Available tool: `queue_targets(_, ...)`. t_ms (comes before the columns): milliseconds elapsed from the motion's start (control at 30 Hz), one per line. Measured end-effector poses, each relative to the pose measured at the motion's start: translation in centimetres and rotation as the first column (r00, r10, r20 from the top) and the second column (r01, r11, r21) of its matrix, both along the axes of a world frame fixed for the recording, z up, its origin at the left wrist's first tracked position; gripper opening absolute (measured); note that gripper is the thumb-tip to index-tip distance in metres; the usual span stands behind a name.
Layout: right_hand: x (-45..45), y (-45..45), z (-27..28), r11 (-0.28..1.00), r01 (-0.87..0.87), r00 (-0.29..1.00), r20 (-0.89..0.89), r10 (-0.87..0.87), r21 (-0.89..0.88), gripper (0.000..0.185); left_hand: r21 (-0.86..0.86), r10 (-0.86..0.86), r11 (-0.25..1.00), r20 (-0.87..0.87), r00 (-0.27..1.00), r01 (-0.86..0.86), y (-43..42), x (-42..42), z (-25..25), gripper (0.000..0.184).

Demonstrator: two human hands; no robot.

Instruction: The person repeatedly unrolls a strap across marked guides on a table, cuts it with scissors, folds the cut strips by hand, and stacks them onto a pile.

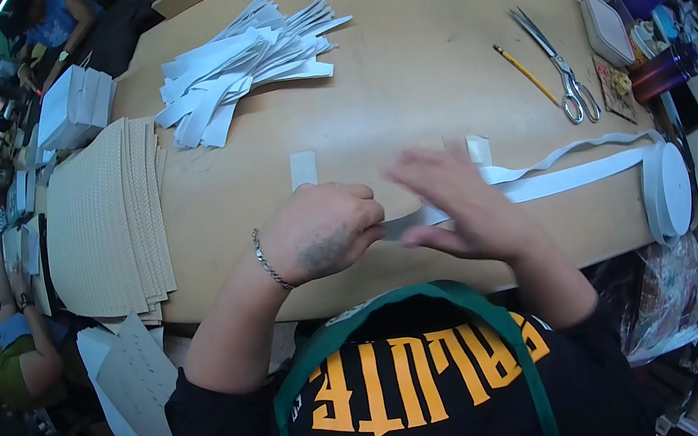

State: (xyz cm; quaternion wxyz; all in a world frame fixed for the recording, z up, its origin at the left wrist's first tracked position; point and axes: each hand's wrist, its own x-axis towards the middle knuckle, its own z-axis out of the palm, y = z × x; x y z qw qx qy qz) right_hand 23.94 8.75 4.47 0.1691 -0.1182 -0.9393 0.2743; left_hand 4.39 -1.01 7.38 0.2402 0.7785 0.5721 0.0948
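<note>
A flat white fabric band (575,177) runs across the table from a roll (667,190) at the right edge. My left hand (328,229) is closed in a fist around its near end, close to the table's front edge. Over the band, my right hand (466,204) is open, with thumb and fingers apart and somewhat blurred; whether it touches the band I cannot tell. Two small pale tape patches show on the tabletop, a left patch (303,170) beyond my left hand and a right patch (479,150) beyond my right.
A heap of cut white strips (243,70) lies at the far left. Stacked textured beige sheets (100,230) cover the left edge. Scissors (565,74) and a yellow pencil (527,76) lie at right, near a purple tumbler (664,72). Other people sit at left.
</note>
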Motion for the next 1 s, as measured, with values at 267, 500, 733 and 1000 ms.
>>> queue_targets(267,-2.4,-1.1,-3.4,0.696,0.247,0.967,0.119,-0.227,-0.674,0.019,-0.149,0.369,0.906,0.738,0.565,-0.397,0.2,-1.0,-3.7,0.012)
queue_targets(500,-2.6,-0.5,-3.0,0.522,0.248,0.95,0.1,-0.295,-0.816,0.018,-0.421,0.535,0.8,0.822,0.193,-0.427,0.2,0.3,-5.9,0.016)
queue_targets(733,-3.2,0.3,-2.8,0.62,0.233,0.95,0.038,-0.31,-0.749,0.019,-0.395,0.522,0.775,0.84,0.147,-0.494,0.8,0.4,-5.4,0.016)
queue_targets(1000,-3.4,0.2,-2.6,0.636,0.229,0.948,0.021,-0.317,-0.737,0.018,-0.379,0.524,0.751,0.841,0.137,-0.541,0.7,0.7,-5.3,0.014)
